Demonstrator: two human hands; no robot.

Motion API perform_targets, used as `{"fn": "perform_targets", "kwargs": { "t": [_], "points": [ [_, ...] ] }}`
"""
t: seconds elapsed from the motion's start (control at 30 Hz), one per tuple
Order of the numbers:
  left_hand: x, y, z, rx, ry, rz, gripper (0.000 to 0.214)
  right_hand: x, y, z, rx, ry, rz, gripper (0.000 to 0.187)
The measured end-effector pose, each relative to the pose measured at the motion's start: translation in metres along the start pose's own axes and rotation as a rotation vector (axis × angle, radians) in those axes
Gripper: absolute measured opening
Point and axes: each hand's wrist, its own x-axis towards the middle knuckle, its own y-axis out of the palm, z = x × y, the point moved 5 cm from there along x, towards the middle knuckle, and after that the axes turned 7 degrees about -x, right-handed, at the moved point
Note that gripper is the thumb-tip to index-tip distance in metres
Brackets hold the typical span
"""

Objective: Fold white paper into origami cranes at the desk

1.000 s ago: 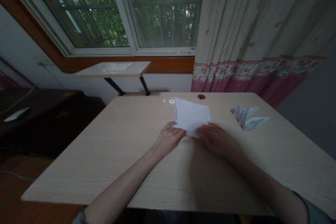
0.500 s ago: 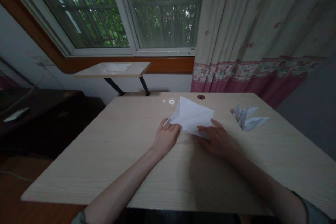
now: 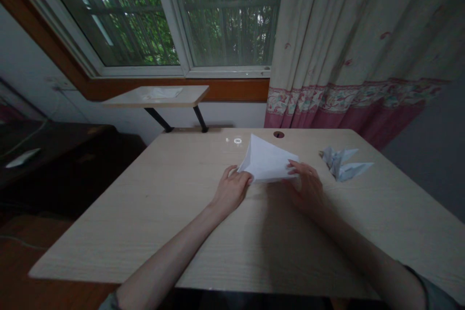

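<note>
A folded sheet of white paper (image 3: 271,160) lies at the middle of the desk, its upper corner pointing toward the window. My left hand (image 3: 233,186) is closed on the paper's lower left corner, thumb and fingers pinching it. At the right edge, my right hand (image 3: 305,186) grips the paper, with fingers on top and the thumb low by the near edge. To the right of that hand rest folded paper cranes (image 3: 341,162), pale and pointed; I cannot tell exactly how many.
The wooden desk (image 3: 145,223) has a small raised shelf (image 3: 127,100) at its back left with white paper (image 3: 163,92) on it. A round cable hole (image 3: 278,134) sits near the back edge. Behind are a window and a floral curtain (image 3: 327,58). A dark table (image 3: 54,155) stands at left.
My right hand has shifted slightly right and up along the paper. The paper's near right part is now folded or lifted, making its lower edge flatter. My left hand has barely moved.
</note>
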Motion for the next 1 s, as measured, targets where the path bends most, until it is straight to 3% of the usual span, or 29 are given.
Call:
{"fn": "perform_targets", "kwargs": {
  "t": [0.17,0.4,0.63,0.87,1.0],
  "points": [
    [0.0,0.0,-0.005,-0.043,0.029,-0.01,0.016,0.003,-0.007,0.008,-0.067,-0.035,-0.082,0.061],
    [0.0,0.0,-0.011,-0.071,0.051,0.009,0.018,0.002,-0.012,0.02,-0.125,-0.088,-0.069,0.058],
    [0.001,-0.001,-0.013,-0.119,0.042,0.017,0.023,-0.004,-0.004,0.023,-0.14,-0.071,-0.022,0.049],
    [0.001,-0.002,-0.016,-0.133,0.089,0.022,0.022,-0.001,-0.012,0.033,-0.157,-0.163,-0.107,0.031],
    [0.002,-0.002,-0.016,-0.16,0.083,0.03,0.021,-0.001,-0.011,0.033,-0.206,-0.198,-0.094,0.023]
  ]
}}
